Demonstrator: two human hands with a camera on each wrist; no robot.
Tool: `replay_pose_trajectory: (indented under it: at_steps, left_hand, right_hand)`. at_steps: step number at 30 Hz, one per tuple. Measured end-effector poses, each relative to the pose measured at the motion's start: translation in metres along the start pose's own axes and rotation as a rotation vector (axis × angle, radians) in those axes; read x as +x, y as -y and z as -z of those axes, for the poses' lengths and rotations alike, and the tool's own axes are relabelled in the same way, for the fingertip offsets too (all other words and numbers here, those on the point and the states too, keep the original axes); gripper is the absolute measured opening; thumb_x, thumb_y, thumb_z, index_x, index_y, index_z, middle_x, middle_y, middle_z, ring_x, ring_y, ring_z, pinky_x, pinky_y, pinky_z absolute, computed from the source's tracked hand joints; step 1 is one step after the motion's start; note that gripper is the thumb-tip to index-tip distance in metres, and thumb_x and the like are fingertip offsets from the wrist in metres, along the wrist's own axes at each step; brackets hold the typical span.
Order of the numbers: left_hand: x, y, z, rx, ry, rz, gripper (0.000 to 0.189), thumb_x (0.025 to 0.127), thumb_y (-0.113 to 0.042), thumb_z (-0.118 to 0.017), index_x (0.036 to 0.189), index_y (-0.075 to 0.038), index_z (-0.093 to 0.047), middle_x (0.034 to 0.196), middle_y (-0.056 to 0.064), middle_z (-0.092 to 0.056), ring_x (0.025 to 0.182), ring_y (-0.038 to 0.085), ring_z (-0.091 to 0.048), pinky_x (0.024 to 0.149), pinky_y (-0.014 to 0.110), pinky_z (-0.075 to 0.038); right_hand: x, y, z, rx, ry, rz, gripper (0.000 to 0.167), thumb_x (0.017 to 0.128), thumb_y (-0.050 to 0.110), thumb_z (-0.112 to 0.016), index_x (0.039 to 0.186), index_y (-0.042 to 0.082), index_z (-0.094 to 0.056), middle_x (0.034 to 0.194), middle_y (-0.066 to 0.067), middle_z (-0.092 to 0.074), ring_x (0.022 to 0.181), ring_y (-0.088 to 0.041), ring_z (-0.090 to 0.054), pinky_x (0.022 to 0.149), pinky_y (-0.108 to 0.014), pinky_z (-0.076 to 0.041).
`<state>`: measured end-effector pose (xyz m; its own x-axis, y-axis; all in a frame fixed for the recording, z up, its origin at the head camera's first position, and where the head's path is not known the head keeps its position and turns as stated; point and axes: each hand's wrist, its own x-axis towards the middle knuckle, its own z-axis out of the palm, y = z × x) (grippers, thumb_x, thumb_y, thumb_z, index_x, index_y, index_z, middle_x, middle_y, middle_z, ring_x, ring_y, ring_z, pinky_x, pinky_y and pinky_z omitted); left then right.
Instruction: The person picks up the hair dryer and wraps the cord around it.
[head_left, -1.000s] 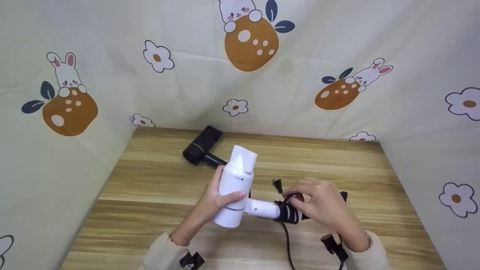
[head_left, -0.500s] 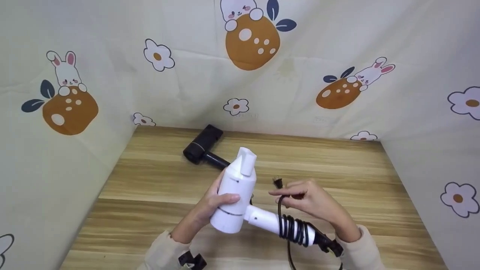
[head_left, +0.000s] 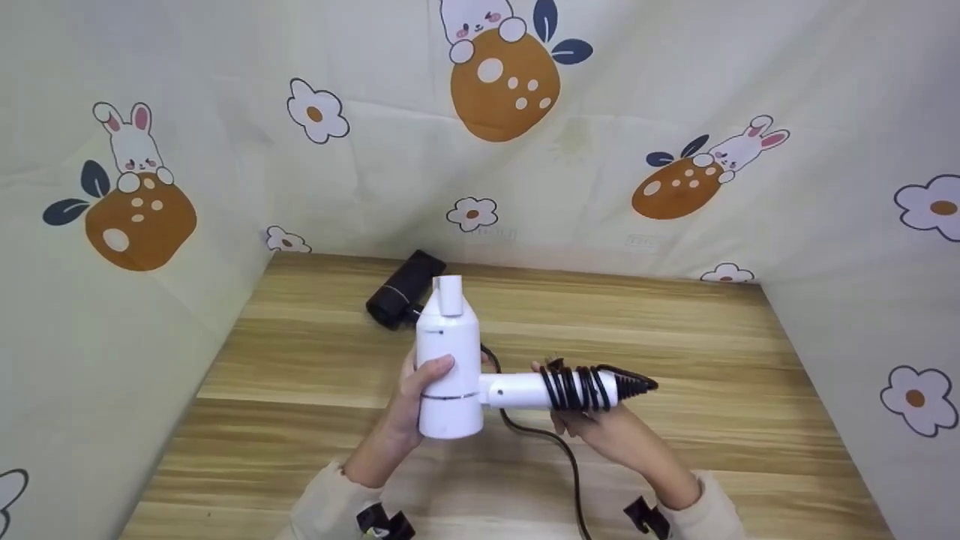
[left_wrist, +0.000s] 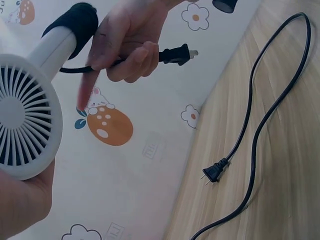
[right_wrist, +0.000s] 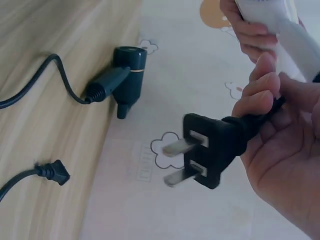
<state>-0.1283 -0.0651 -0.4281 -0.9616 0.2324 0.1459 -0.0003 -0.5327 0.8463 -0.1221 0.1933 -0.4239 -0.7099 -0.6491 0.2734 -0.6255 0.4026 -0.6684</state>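
Observation:
My left hand (head_left: 409, 401) grips the barrel of a white hair dryer (head_left: 450, 341), thumb across its front, with the nozzle pointing away. The dryer's handle extends to the right, several turns of black cord (head_left: 576, 388) wound round it. Below and behind that handle is my right hand (head_left: 619, 439), partly hidden by it in the head view. Its curled fingers hold the cord's free end just behind the two-pin plug (right_wrist: 210, 150), whose prongs stick out past the fingers. In the left wrist view, the dryer's round rear grille (left_wrist: 15, 112) faces the camera.
A black hair dryer (head_left: 397, 296) lies at the back left of the wooden table (head_left: 300, 360), partly covered by the white one. Its cord (left_wrist: 255, 145) curves over the tabletop to another plug (left_wrist: 216, 171). Patterned cloth (head_left: 375, 172) hangs around the back and sides.
The right hand has gone from above the handle to underneath it, taking the cord end round. The white hair dryer has shifted left and turned, its handle swinging up to lie nearly level.

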Motion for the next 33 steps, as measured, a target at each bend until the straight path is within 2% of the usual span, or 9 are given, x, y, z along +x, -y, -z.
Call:
replay_pose_trajectory:
  at_steps: [3,6,10,15,19,23,26,30,33]
  left_hand:
    - [0.001,0.0,0.0,0.008,-0.082,0.0,0.031,0.084,-0.017,-0.049,0.114,-0.012,-0.046,0.094,0.005,-0.068,0.084,0.017,-0.064,0.077,0.031,-0.051]
    - [0.003,0.0,-0.001,0.02,-0.168,-0.01,0.033,0.084,-0.016,-0.05,0.116,-0.012,-0.044,0.093,0.006,-0.068,0.084,0.018,-0.065,0.076,0.032,-0.052]
    - [0.006,0.001,-0.002,0.049,-0.272,-0.028,0.036,0.085,-0.014,-0.051,0.119,-0.013,-0.041,0.093,0.004,-0.067,0.085,0.018,-0.065,0.076,0.033,-0.052]
    - [0.008,0.002,-0.004,0.151,-0.348,-0.037,0.046,0.081,-0.012,-0.056,0.124,-0.009,-0.038,0.098,0.004,-0.06,0.085,0.018,-0.061,0.077,0.035,-0.05]
    - [0.009,0.002,-0.005,0.246,-0.329,-0.037,0.052,0.08,-0.012,-0.061,0.125,-0.004,-0.035,0.103,0.007,-0.056,0.088,0.019,-0.059,0.08,0.035,-0.049]
    - [0.008,0.003,-0.005,0.323,-0.27,-0.022,0.057,0.079,-0.01,-0.065,0.125,-0.003,-0.032,0.105,0.011,-0.056,0.089,0.02,-0.059,0.08,0.037,-0.05]
    - [0.008,0.003,-0.004,0.369,-0.239,-0.015,0.06,0.078,-0.011,-0.068,0.125,-0.002,-0.032,0.105,0.012,-0.056,0.089,0.02,-0.059,0.079,0.037,-0.05]
    - [0.007,0.003,-0.004,0.402,-0.203,0.007,0.062,0.077,-0.013,-0.071,0.125,-0.002,-0.033,0.104,0.013,-0.056,0.089,0.02,-0.058,0.079,0.037,-0.05]
    - [0.007,0.003,-0.005,0.41,-0.167,0.033,0.062,0.076,-0.014,-0.071,0.124,-0.003,-0.033,0.103,0.013,-0.056,0.088,0.02,-0.059,0.078,0.037,-0.051]
  right_hand:
    - [0.0,0.002,-0.008,-0.025,-0.04,-0.034,0.017,0.095,0.006,-0.048,0.108,0.004,-0.058,0.063,0.001,-0.055,0.056,0.002,-0.046,0.051,-0.017,-0.044]
    - [0.001,0.008,-0.01,-0.129,-0.067,-0.053,0.01,0.094,0.005,-0.05,0.095,0.001,-0.059,0.061,0.002,-0.055,0.056,0.003,-0.046,0.05,-0.015,-0.044]
    - [-0.003,0.022,-0.011,-0.349,-0.1,-0.104,0.031,0.091,0.007,-0.055,0.121,0.0,-0.056,0.062,0.005,-0.052,0.054,0.0,-0.046,0.048,-0.016,-0.042]
    - [-0.004,0.038,-0.012,-0.515,-0.132,-0.166,0.032,0.086,0.01,-0.06,0.118,0.006,-0.06,0.075,0.001,-0.063,0.062,-0.005,-0.054,0.052,-0.022,-0.046]
    - [-0.006,0.044,-0.008,-0.543,-0.214,-0.055,0.028,0.079,0.006,-0.069,0.106,0.008,-0.066,0.091,0.003,-0.065,0.071,-0.007,-0.06,0.06,-0.021,-0.05]
    - [-0.007,0.048,-0.001,-0.498,-0.236,0.056,0.02,0.073,0.004,-0.074,0.089,0.014,-0.067,0.094,0.008,-0.055,0.069,-0.001,-0.055,0.056,-0.01,-0.043]
    - [-0.006,0.048,0.006,-0.375,-0.214,0.12,0.023,0.071,-0.002,-0.073,0.082,0.016,-0.062,0.097,0.008,-0.052,0.077,-0.004,-0.056,0.065,-0.009,-0.047]
    - [-0.006,0.044,0.015,-0.105,-0.153,0.175,0.03,0.071,-0.013,-0.066,0.085,0.012,-0.059,0.099,0.0,-0.055,0.089,-0.011,-0.057,0.074,-0.02,-0.053]
    - [-0.005,0.041,0.019,0.042,-0.127,0.143,0.025,0.077,-0.01,-0.065,0.093,0.009,-0.06,0.102,-0.006,-0.058,0.091,-0.011,-0.059,0.072,-0.023,-0.055]
